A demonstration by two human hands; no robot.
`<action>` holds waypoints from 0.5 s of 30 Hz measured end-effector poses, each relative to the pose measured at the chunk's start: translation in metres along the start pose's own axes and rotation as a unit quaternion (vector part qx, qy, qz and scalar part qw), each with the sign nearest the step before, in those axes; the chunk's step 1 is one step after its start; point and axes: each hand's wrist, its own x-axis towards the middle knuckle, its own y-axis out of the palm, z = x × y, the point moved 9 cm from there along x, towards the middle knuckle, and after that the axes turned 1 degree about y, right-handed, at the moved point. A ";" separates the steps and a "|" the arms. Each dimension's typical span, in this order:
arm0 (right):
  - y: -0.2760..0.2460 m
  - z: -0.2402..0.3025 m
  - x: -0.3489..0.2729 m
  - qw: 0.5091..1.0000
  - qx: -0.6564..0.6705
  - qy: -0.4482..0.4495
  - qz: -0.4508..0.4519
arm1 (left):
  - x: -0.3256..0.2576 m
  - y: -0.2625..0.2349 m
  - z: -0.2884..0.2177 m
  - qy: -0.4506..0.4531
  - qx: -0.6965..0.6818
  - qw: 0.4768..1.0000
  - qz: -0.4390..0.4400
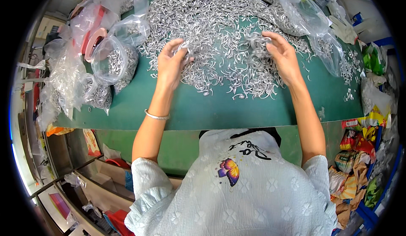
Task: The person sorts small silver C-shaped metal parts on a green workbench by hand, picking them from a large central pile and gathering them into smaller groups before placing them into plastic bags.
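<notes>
A broad heap of small curved silver metal pieces [198,12] covers the far half of a green table [203,113]. At the heap's near left part, my left hand [172,62] curls its fingers around several of these pieces. Over the near right part, my right hand [281,56] has thumb and fingers closed about another clump of the same pieces [256,45], which is smeared by motion. Between the two hands, loose pieces lie scattered on the green surface. Some fingers of each hand are hidden by the metal pieces.
Clear plastic bags of metal pieces [122,64] stand on the left, beside a pink ring-shaped thing [95,43]. Another large clear bag [323,37] lies at the right. Below the table's left side are drawers [97,185]; colourful packages [355,151] crowd the lower right.
</notes>
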 end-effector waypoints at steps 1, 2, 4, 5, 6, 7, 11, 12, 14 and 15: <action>-0.003 0.002 0.005 0.998 -0.057 -0.027 -0.007 | 0.006 0.005 -0.001 -0.001 -0.024 0.999 0.024; -0.003 0.003 0.007 0.992 -0.114 -0.054 -0.013 | 0.009 0.011 -0.004 -0.004 -0.048 0.998 0.037; 0.000 0.010 0.001 0.974 -0.193 -0.113 -0.024 | 0.012 0.027 -0.013 -0.011 -0.096 0.993 0.065; 0.008 0.017 -0.007 0.951 -0.265 -0.157 -0.025 | 0.015 0.028 -0.017 0.007 -0.063 0.995 0.084; 0.016 0.023 -0.017 0.920 -0.336 -0.201 -0.028 | 0.019 0.026 -0.018 0.014 -0.043 0.996 0.072; 0.026 0.022 -0.027 0.902 -0.376 -0.212 0.005 | 0.021 0.026 -0.018 0.021 -0.023 0.998 0.060; 0.061 0.004 -0.076 0.798 -0.546 -0.239 0.088 | 0.024 0.030 -0.023 0.072 0.061 0.993 0.071; 0.061 -0.007 -0.085 0.774 -0.576 -0.246 0.090 | 0.024 0.033 -0.024 0.088 0.100 0.987 0.084; 0.051 -0.020 -0.088 0.755 -0.600 -0.253 0.083 | 0.022 0.036 -0.031 0.113 0.123 0.982 0.092; 0.042 -0.023 -0.088 0.760 -0.593 -0.255 0.076 | 0.025 0.033 -0.032 0.141 0.113 0.978 0.107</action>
